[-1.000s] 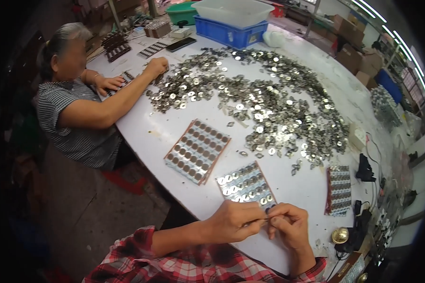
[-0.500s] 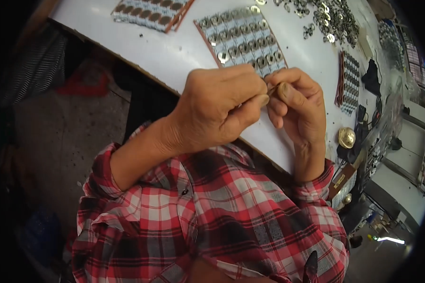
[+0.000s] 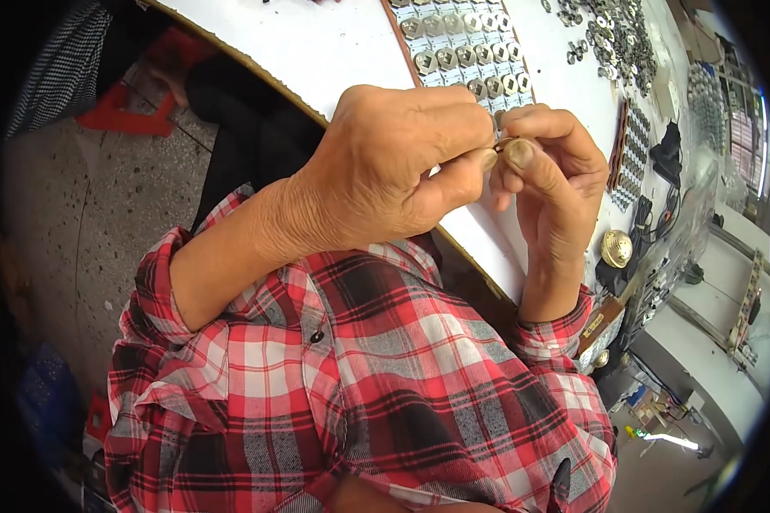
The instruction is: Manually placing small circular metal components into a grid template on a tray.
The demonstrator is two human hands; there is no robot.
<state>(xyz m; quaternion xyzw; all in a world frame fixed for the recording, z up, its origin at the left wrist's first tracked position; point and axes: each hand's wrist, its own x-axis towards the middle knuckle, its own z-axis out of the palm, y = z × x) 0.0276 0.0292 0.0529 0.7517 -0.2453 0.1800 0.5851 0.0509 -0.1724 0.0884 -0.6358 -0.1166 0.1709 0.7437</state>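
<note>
My left hand is closed, its thumb and forefinger pinched at a tiny dark metal piece. On the other side of that piece my right hand is closed too, its thumb pressed toward the forefinger and the fingertips meeting those of the left. Most of the piece is hidden by the fingers, so its kind does not show. Just beyond the hands lies a panel of small circuit boards with rows of round silver metal holders; my fingers cover its near end.
A heap of loose silver metal parts lies at the far right of the white table. Along the right edge are a stack of similar panels, a brass-coloured dome and black cables. Something red stands on the floor at left.
The view has shifted, so the panel sits higher in it and the second panel at upper left has nearly left the picture. Both hands keep their pinch, fingertips together.
</note>
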